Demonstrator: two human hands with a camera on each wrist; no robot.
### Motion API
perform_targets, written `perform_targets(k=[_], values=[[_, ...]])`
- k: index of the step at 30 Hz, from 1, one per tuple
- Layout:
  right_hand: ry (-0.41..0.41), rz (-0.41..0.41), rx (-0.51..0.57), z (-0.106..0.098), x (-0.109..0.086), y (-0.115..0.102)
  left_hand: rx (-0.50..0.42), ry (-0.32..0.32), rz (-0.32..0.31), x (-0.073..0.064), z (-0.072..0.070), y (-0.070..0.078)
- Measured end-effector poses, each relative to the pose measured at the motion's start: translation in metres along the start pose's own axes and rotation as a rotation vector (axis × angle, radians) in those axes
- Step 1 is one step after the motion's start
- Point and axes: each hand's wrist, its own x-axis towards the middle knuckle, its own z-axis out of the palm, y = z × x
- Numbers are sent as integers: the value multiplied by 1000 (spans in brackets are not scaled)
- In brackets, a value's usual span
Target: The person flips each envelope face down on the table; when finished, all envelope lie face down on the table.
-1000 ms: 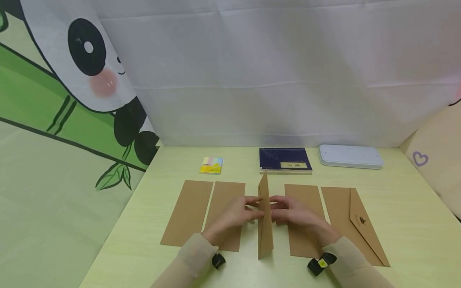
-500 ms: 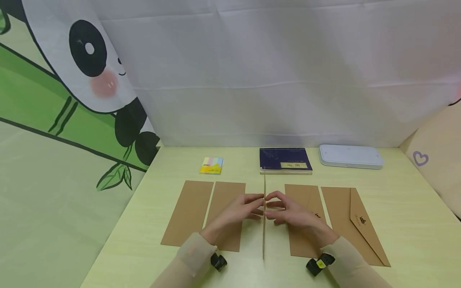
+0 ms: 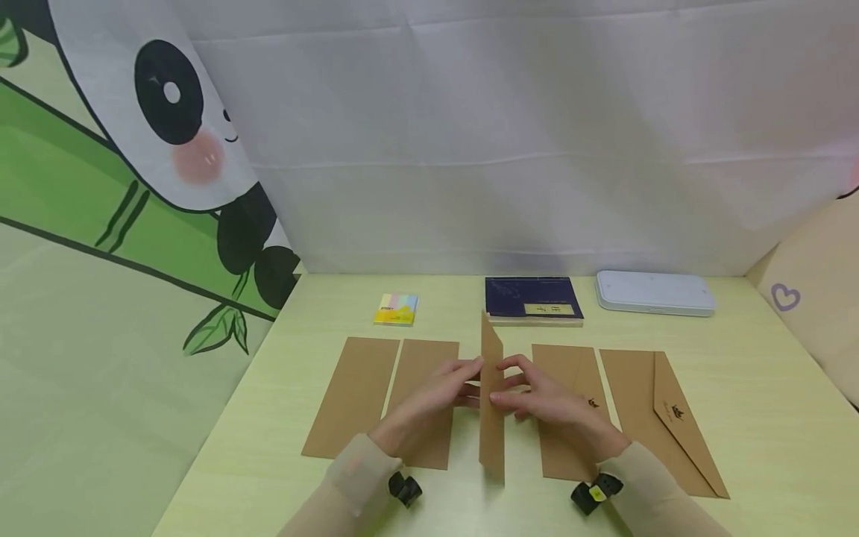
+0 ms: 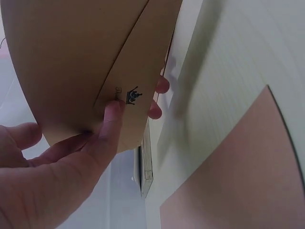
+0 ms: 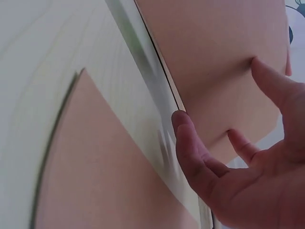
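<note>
At the far left hangs a printed panda cloth [image 3: 168, 104]; beside it, on the pale worktop [image 3: 235, 462], lies a flat brown envelope [image 3: 352, 399]. A sticky-note pack [image 3: 397, 309] sits behind, and just right of the first envelope lies a second brown envelope [image 3: 419, 377], partly under the left arm. The left hand [image 3: 439, 389] is half open, bent fingertips against the crown-printed flap of the upright envelope [image 3: 492, 429], which stands on edge midway along the row, held between both hands. The right hand [image 3: 540, 395] is likewise half open, fingers bent and spread, tips touching the plain face, others by the lower edge. Behind lies a dark blue notebook [image 3: 530, 294]. Under the right arm is a fourth envelope [image 3: 564, 362]; beyond it lie a pale case [image 3: 654, 292], farther back, and a flap-up envelope [image 3: 631, 403].
</note>
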Motion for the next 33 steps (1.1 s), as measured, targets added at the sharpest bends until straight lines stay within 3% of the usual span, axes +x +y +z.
perform_targets(k=[6, 12, 19, 26, 33], values=[[50, -22, -96, 0, 0, -1, -5, 12, 33, -3, -6, 0], [155, 12, -303, 0, -1, -4, 34, 54, 49, -3, -9, -2], [259, 57, -538, 2, -1, -6, 177, 211, 51, -1, -13, -7], [283, 27, -625, 2, -1, -4, 262, 334, 71, -1, -15, -12], [314, 49, -693, 5, -1, -5, 405, 363, 59, 1, -13, -16]])
